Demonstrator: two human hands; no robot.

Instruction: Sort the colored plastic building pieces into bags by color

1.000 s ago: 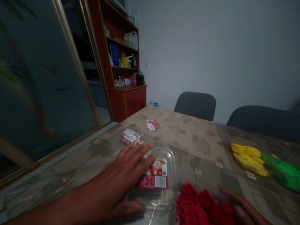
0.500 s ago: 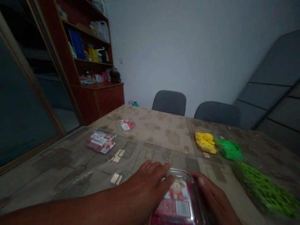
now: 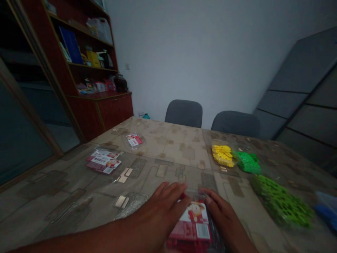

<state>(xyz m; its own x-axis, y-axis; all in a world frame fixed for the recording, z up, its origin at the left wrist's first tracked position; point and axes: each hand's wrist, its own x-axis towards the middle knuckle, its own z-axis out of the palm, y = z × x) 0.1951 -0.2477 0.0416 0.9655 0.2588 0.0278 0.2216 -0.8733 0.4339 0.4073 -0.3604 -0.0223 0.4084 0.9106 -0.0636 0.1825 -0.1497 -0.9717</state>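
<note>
Wall (image 3: 210, 52), pale and plain, behind everything. Table (image 3: 181, 144), its covering patterned with brown and tan blocks, filling the foreground. Cabinet (image 3: 102, 112), reddish wood with open shelves above, crowded with household goods, at the far left. First chair (image 3: 183, 113) and second chair (image 3: 235, 123), grey backs, side by side beyond the far edge of the table. Clear box (image 3: 191, 228), one, lidded, red contents, printed label with barcode on top; standing on the table at the near edge of view, between the two hands. Left hand (image 3: 171, 203), grasping the box along its left side, fingers over the far left corner; thumb hidden. Right hand (image 3: 221, 211), grasping the same box along its right side, fingertips at the far right corner. Lime-green pieces (image 3: 283, 202), perforated, in clear packaging, right of the right hand. Blue item (image 3: 326, 209), cut off by the right edge. Labelled covers (image 3: 104, 160), clear, overlapping, at left. Yellow pieces (image 3: 222, 155), in a clear tray, farther back at right. Green pieces (image 3: 249, 161), just beside the yellow. Single labelled cover (image 3: 134, 140), clear, behind the overlapping ones.
</note>
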